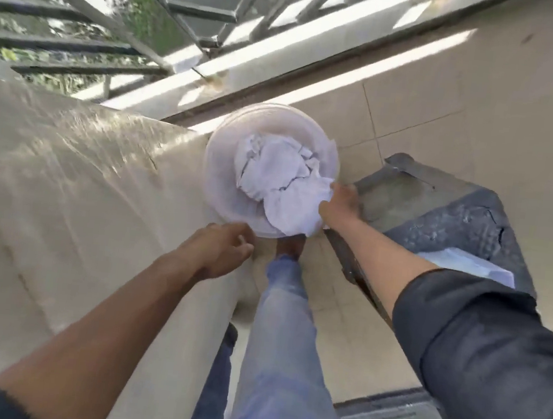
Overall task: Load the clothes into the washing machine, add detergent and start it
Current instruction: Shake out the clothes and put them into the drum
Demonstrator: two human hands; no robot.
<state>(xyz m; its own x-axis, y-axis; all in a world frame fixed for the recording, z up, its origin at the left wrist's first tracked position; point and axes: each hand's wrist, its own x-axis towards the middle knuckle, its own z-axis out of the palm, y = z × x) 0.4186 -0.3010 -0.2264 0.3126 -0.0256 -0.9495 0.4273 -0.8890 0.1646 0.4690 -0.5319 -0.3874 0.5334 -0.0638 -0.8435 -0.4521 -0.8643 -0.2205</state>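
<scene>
While the white clothes [273, 179] lie heaped in the round basin [215, 174], the right hand [339, 202] pinches their near edge; the left hand [220, 247], loosely curled and empty, hovers beside the basin's near rim; lifting them toward the washer seems next.

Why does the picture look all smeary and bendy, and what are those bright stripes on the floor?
Head view: the camera is moving, so the cover and railing smear. Its wide lens bends the straight ledge. Sun through the railing paints bright stripes on the floor. The clothes by the right hand stay fairly clear.
</scene>
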